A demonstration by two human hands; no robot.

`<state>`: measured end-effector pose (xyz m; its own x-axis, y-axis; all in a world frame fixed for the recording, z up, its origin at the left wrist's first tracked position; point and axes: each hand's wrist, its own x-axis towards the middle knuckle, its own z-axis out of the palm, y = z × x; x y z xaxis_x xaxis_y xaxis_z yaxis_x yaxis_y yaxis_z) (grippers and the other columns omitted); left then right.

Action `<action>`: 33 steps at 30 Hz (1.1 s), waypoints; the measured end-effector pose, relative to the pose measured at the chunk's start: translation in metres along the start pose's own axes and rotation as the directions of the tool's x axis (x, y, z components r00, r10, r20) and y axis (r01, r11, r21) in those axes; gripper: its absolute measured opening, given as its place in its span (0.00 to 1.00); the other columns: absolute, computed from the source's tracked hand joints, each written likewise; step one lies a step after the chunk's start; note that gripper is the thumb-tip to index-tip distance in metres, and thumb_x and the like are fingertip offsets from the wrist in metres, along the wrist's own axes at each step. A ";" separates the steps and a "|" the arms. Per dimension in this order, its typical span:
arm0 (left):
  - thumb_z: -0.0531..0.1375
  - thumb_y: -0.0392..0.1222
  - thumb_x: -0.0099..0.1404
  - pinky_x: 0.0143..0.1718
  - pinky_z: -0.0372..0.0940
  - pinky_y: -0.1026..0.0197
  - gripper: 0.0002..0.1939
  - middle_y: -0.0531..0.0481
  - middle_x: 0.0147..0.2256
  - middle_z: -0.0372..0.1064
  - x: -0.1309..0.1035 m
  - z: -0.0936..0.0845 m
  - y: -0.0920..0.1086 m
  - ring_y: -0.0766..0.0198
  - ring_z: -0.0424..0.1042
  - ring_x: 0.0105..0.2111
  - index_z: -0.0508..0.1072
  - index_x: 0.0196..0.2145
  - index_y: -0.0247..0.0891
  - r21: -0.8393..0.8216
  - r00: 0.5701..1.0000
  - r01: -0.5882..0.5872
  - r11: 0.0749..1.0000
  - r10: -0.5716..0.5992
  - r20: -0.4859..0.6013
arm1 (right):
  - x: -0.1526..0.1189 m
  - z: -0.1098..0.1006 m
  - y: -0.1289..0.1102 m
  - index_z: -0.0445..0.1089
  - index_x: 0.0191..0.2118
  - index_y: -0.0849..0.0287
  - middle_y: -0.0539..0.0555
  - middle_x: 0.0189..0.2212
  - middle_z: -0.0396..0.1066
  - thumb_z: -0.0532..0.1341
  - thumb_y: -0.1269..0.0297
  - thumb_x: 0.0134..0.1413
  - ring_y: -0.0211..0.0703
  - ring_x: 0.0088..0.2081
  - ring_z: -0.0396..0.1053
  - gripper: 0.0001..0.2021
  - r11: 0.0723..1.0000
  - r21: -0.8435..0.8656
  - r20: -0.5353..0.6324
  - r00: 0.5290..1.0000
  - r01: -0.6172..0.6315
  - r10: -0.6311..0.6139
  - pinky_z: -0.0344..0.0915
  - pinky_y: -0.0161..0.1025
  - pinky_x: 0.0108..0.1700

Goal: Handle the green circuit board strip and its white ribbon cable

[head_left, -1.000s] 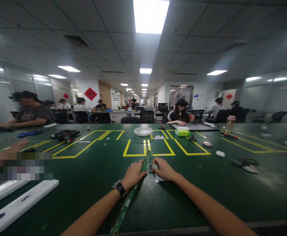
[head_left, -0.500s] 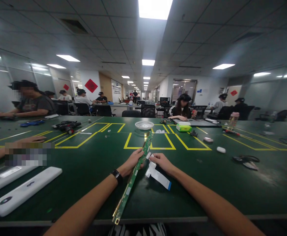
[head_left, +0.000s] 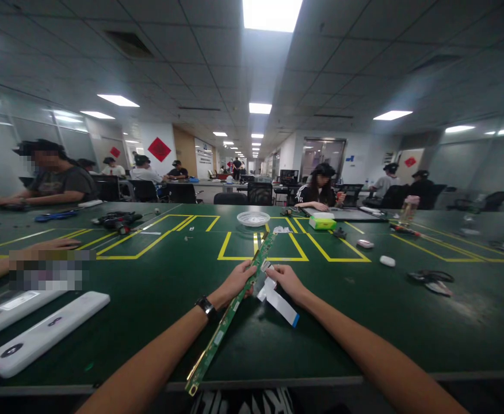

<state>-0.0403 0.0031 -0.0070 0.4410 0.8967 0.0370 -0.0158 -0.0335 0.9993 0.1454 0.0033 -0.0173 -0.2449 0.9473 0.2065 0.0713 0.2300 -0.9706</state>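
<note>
A long, narrow green circuit board slants up and away from me, its near end close to the table's front edge. My left hand is closed around its upper half. Beside the board, my right hand pinches the top of a white flat ribbon cable. The cable hangs down to the right and ends in a blue tip. Its upper end lies very close to the board; whether the two are joined I cannot tell.
On the green table with yellow tape outlines stand a white dish and a green box. White elongated devices lie at left, near another person's hand. Dark cables lie at right. Coworkers sit beyond.
The board has tilted, its near end moving left and its far end slightly right. The cable's upper end, in my right hand, has shifted a little up and to the right.
</note>
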 end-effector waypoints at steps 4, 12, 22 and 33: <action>0.58 0.57 0.62 0.13 0.53 0.71 0.23 0.59 0.19 0.60 -0.001 0.001 0.001 0.72 0.59 0.13 0.63 0.46 0.36 0.007 1.000 -0.020 1.000 0.020 0.005 | -0.001 -0.001 0.000 0.68 0.25 0.62 0.47 0.18 0.66 0.63 0.48 0.47 0.33 0.19 0.60 0.19 1.000 0.012 -0.002 1.000 -0.001 0.001 0.56 0.32 0.23; 0.57 0.57 0.61 0.13 0.53 0.72 0.22 0.59 0.21 0.60 0.001 -0.001 -0.001 0.73 0.60 0.14 0.63 0.44 0.38 -0.010 0.999 -0.035 0.999 0.035 0.005 | -0.001 -0.001 0.000 0.67 0.23 0.62 0.46 0.16 0.65 0.64 0.47 0.46 0.33 0.19 0.59 0.20 1.000 0.001 0.007 1.000 0.011 -0.011 0.54 0.31 0.23; 0.58 0.56 0.61 0.13 0.53 0.72 0.20 0.60 0.20 0.59 0.002 -0.001 -0.003 0.73 0.59 0.14 0.63 0.42 0.38 0.001 0.998 -0.068 0.998 0.068 -0.004 | -0.003 0.001 -0.004 0.67 0.23 0.62 0.47 0.16 0.65 0.64 0.47 0.46 0.33 0.19 0.59 0.20 0.999 0.029 0.014 1.000 0.014 -0.015 0.54 0.31 0.23; 0.58 0.57 0.61 0.13 0.52 0.72 0.22 0.59 0.21 0.60 0.001 -0.002 -0.002 0.73 0.60 0.14 0.63 0.43 0.38 0.017 0.999 -0.048 0.999 0.048 0.001 | -0.005 0.002 -0.009 0.67 0.23 0.62 0.47 0.16 0.65 0.64 0.47 0.45 0.33 0.18 0.59 0.20 1.000 0.020 -0.014 1.000 -0.007 0.007 0.55 0.31 0.22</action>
<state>-0.0420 0.0047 -0.0086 0.4407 0.8937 0.0845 -0.0217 -0.0835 0.9963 0.1440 -0.0037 -0.0098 -0.2306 0.9520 0.2014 0.0532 0.2189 -0.9743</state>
